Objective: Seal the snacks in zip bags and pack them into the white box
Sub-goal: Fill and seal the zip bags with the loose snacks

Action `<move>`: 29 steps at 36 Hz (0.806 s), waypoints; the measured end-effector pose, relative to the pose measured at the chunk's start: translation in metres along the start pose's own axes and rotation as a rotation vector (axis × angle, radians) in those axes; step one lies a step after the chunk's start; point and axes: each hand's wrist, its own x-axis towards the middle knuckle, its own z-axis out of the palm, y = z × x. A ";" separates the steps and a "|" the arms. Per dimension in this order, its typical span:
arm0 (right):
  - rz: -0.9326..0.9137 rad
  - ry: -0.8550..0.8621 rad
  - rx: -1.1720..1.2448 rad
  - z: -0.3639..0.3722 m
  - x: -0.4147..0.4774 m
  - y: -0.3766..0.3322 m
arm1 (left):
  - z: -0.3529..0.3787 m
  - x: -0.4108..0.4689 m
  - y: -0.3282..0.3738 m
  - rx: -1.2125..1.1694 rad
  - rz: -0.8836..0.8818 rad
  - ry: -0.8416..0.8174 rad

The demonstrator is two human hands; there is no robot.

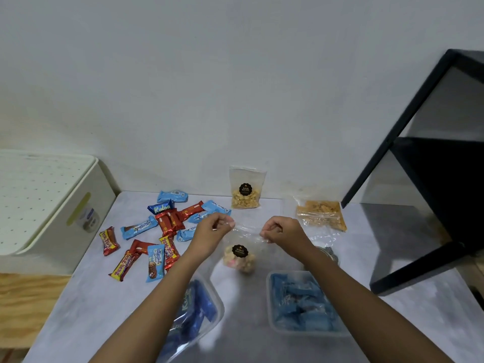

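Head view looking down on a pale grey desk point(104, 297). Beside its left edge stands a large lidded white plastic box point(47, 205). Colourful wrapped snack bars point(157, 231) lie scattered toward the far left corner. A clear plastic zip bag of pale snacks point(239, 254) sits mid-desk, its top corners pinched by left hand point(213, 230) and right hand point(281, 230).

clear zip bag point(242, 251) of snacks held upright; white box point(47, 205) lidded, far left

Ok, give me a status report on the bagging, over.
Left hand and right hand both pinching top edge of zip bag. Snacks inside, seal state unclear. Loose snack bars lie between bag and white box.
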 end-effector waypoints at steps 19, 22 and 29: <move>0.001 -0.083 -0.138 0.016 0.011 -0.010 | 0.006 0.006 -0.006 0.362 -0.013 0.021; -0.035 -0.064 -0.154 0.018 0.014 -0.010 | 0.008 0.007 -0.008 0.368 -0.008 0.040; -0.028 -0.056 -0.220 0.020 0.017 -0.015 | 0.006 0.007 -0.010 0.290 -0.012 0.021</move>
